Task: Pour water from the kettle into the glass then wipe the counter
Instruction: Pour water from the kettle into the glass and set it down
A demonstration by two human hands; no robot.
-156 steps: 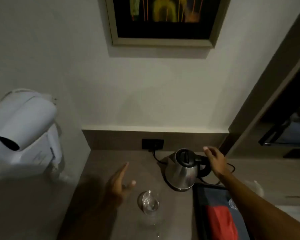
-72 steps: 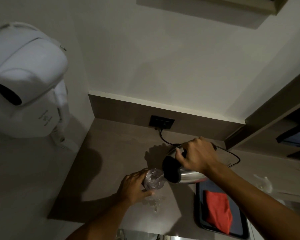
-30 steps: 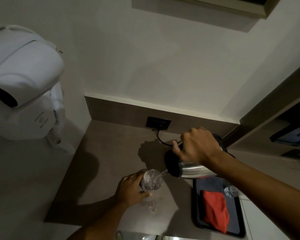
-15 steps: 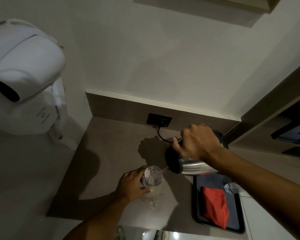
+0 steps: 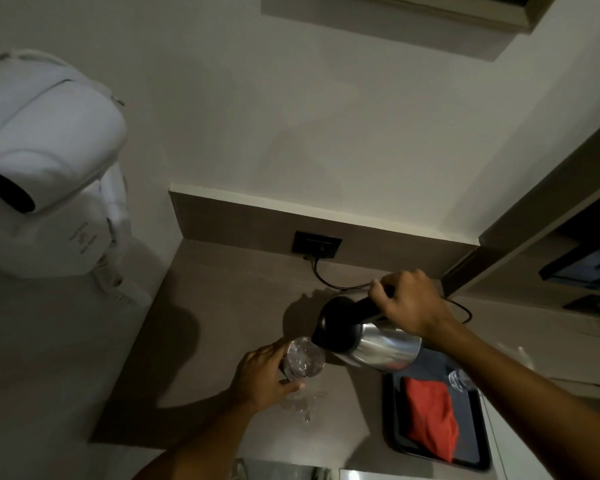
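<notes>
Pour step underway, judging by the tilt. Right hand [image 5: 407,301] has its fingers closed round the black handle of the kettle [image 5: 371,341], which is tipped hard over so the spout end sits right at the rim of the glass [image 5: 303,357]. Glass stands on the counter [image 5: 222,306] just left of the kettle; left hand [image 5: 262,372] curls round its left side, fingers partly closed, likely to steady it against the stream. Small wet patch on the counter just in front of the glass gives the wipe its reason. Red cloth [image 5: 430,415] lies in a dark tray [image 5: 392,427] right of the glass, handy for that wipe.
</notes>
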